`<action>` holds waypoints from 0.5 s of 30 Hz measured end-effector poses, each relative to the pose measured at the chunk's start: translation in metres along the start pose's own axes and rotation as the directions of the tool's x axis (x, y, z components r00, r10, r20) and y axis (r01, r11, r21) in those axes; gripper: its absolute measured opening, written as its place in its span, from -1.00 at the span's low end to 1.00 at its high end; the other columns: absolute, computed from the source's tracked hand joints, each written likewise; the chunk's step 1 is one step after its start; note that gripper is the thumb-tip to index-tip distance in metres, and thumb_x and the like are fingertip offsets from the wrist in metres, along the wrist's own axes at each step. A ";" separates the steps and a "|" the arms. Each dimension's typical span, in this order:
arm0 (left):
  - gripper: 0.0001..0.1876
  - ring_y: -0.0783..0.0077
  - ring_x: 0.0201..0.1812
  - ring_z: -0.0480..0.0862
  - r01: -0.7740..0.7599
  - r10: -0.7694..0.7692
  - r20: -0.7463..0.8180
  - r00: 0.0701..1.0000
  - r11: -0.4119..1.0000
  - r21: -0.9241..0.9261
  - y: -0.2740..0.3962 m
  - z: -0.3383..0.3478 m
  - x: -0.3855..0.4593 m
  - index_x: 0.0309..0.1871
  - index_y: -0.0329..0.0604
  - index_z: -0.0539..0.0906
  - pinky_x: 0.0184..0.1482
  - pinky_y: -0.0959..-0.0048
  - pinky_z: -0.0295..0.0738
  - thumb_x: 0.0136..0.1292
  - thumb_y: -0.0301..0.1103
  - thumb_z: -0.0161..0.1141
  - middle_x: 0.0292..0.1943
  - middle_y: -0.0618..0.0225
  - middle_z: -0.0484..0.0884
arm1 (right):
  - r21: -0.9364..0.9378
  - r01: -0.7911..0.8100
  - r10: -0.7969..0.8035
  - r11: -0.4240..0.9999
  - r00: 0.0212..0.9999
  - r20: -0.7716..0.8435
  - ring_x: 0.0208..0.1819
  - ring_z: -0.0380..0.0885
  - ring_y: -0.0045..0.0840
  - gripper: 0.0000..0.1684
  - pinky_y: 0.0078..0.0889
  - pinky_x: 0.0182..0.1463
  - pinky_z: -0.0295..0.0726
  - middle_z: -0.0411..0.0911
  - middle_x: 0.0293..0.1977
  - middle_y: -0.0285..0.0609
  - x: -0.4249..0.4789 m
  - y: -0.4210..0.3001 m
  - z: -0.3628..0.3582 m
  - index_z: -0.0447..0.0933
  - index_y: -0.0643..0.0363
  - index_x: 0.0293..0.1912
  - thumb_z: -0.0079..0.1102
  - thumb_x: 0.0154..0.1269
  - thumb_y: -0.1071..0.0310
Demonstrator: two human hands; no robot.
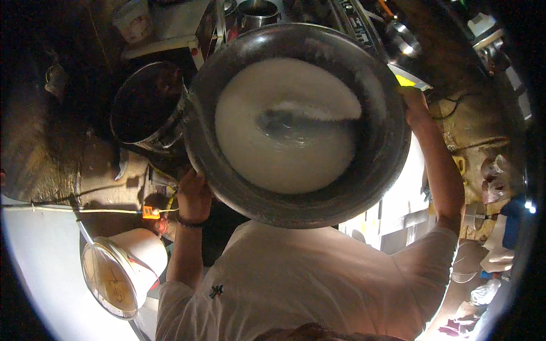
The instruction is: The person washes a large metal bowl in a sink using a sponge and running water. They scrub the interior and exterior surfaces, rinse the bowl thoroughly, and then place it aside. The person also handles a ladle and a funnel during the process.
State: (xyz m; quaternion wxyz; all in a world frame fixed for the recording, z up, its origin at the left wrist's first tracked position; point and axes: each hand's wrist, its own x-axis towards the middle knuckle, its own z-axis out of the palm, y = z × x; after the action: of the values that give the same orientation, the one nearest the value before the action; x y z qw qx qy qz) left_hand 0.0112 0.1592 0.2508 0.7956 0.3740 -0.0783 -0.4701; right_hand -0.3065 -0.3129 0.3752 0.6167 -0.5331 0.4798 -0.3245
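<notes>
In front of my chest is a large, wide dark basin [294, 213], held up with both hands. Cloudy whitish liquid [273, 166] fills its lower part, and a dark shadow lies across the middle and right of the surface. My left hand [194, 194] grips the rim at the lower left, with a dark band around the wrist. On the upper right side of the rim, my right hand [413, 104] has hold of the basin, its fingers partly hidden. A deep metal pot [164, 138] stands close beside the basin's left edge, its inside dark.
At lower left, a round mesh strainer [113, 277] lies by a white bucket [149, 249]. A cable with an orange socket [150, 212] crosses the left side. Beyond the basin stand a smaller metal pot [258, 21] and, at right, a shiny metal bowl [403, 38].
</notes>
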 end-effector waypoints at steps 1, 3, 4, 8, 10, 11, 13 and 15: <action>-0.72 0.26 0.09 0.53 0.012 -0.012 0.000 1.000 1.000 -0.010 -0.001 -0.001 0.001 0.10 -0.26 0.45 0.17 0.26 0.41 0.41 -0.36 -0.04 0.06 0.21 0.56 | -0.061 0.033 -0.030 0.998 0.998 0.062 -0.33 0.58 -0.39 -0.82 -0.30 -0.22 0.56 0.61 -0.33 -0.15 0.006 0.005 -0.002 0.60 0.27 -0.30 0.18 0.11 0.38; -0.71 0.27 0.08 0.53 0.016 -0.016 0.007 1.000 1.000 0.000 -0.002 -0.002 0.001 0.10 -0.28 0.45 0.17 0.28 0.42 0.41 -0.35 -0.05 0.06 0.21 0.56 | -0.137 0.060 -0.042 0.989 0.991 0.130 -0.36 0.58 -0.40 -0.83 -0.31 -0.24 0.54 0.61 -0.35 -0.16 0.013 0.011 0.003 0.60 0.28 -0.33 0.19 0.09 0.39; -0.71 0.27 0.08 0.53 0.009 -0.010 0.014 1.000 1.000 0.021 -0.003 -0.003 0.001 0.11 -0.30 0.45 0.16 0.28 0.42 0.41 -0.35 -0.05 0.06 0.21 0.56 | -0.155 0.049 -0.028 0.987 0.990 0.135 -0.38 0.57 -0.41 -0.84 -0.32 -0.26 0.54 0.60 -0.36 -0.16 0.012 0.011 0.012 0.60 0.28 -0.33 0.20 0.08 0.40; -0.66 0.28 0.08 0.53 0.060 -0.059 -0.072 0.996 0.998 0.002 -0.004 -0.003 0.007 0.15 -0.33 0.42 0.16 0.30 0.42 0.41 -0.32 -0.06 0.08 0.21 0.55 | -0.142 -0.071 0.079 0.987 0.996 0.051 -0.44 0.55 -0.44 -0.87 -0.34 -0.34 0.51 0.60 -0.42 -0.17 0.033 0.028 0.022 0.59 0.30 -0.38 0.21 0.03 0.43; -0.64 0.27 0.11 0.52 0.080 -0.074 -0.071 0.995 0.994 0.076 -0.002 -0.006 0.010 0.17 -0.34 0.41 0.17 0.29 0.41 0.42 -0.30 -0.06 0.10 0.20 0.54 | -0.202 -0.090 0.107 0.975 0.991 0.074 -0.44 0.55 -0.50 -0.85 -0.39 -0.35 0.49 0.60 -0.43 -0.21 0.053 0.039 0.012 0.60 0.32 -0.39 0.21 0.07 0.42; -0.62 0.27 0.12 0.52 0.092 -0.085 -0.069 0.994 0.989 0.113 -0.002 -0.006 0.012 0.19 -0.34 0.40 0.17 0.29 0.41 0.42 -0.29 -0.07 0.11 0.20 0.53 | -0.232 -0.099 0.121 0.968 0.989 0.082 -0.44 0.55 -0.53 -0.84 -0.42 -0.36 0.48 0.61 -0.43 -0.23 0.062 0.045 0.003 0.60 0.34 -0.39 0.20 0.08 0.41; -0.62 0.27 0.10 0.53 0.093 -0.087 -0.080 0.993 0.993 0.079 -0.003 -0.005 0.016 0.19 -0.34 0.40 0.13 0.29 0.44 0.42 -0.29 -0.08 0.13 0.19 0.53 | -0.522 0.394 -0.211 0.757 0.903 0.375 -0.49 0.54 -0.43 -0.85 -0.33 -0.39 0.48 0.59 -0.47 -0.18 0.075 0.055 -0.016 0.59 0.35 -0.42 0.23 -0.01 0.44; -0.63 0.28 0.07 0.54 0.102 -0.101 -0.078 0.992 0.995 0.008 -0.006 0.000 0.021 0.18 -0.34 0.40 0.11 0.29 0.45 0.43 -0.29 -0.09 0.11 0.19 0.53 | -0.565 0.401 -0.203 0.721 0.902 0.380 -0.53 0.52 -0.37 -0.85 -0.28 -0.42 0.48 0.57 -0.49 -0.14 0.086 0.058 -0.025 0.58 0.37 -0.44 0.25 -0.06 0.46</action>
State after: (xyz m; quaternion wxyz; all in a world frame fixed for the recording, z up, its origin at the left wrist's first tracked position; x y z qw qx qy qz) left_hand 0.0185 0.1409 0.2424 0.7709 0.4001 -0.0308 -0.4946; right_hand -0.3079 -0.3869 0.2986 0.4036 -0.8217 0.3694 -0.1595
